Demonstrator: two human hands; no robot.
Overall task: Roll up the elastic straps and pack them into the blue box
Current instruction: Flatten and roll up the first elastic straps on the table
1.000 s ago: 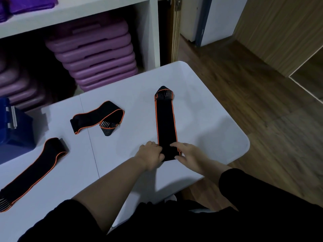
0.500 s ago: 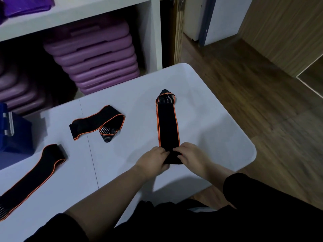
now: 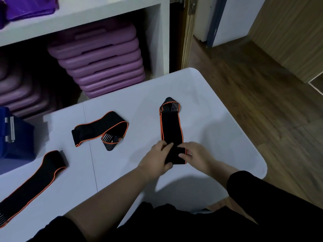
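A black elastic strap with orange edges (image 3: 171, 126) lies lengthwise on the white table (image 3: 218, 130), its striped far end folded under. Its near end is folded over into a short roll (image 3: 175, 155). My left hand (image 3: 155, 159) grips the roll from the left and my right hand (image 3: 196, 155) pinches it from the right. A second strap (image 3: 97, 129) lies bent at mid-table, a third strap (image 3: 33, 182) stretches toward the near left. The blue box (image 3: 15, 135) stands at the far left edge, partly cut off.
Behind the table is a white shelf unit (image 3: 164, 41) holding stacked purple step boards (image 3: 103, 65). Wooden floor (image 3: 271, 105) lies to the right, past the table's rounded corner. A seam runs across the tabletop between the straps.
The strap's near end has gone from flat under my fingers to a folded-over roll held in both hands. The view has shifted slightly; the other straps have not moved.
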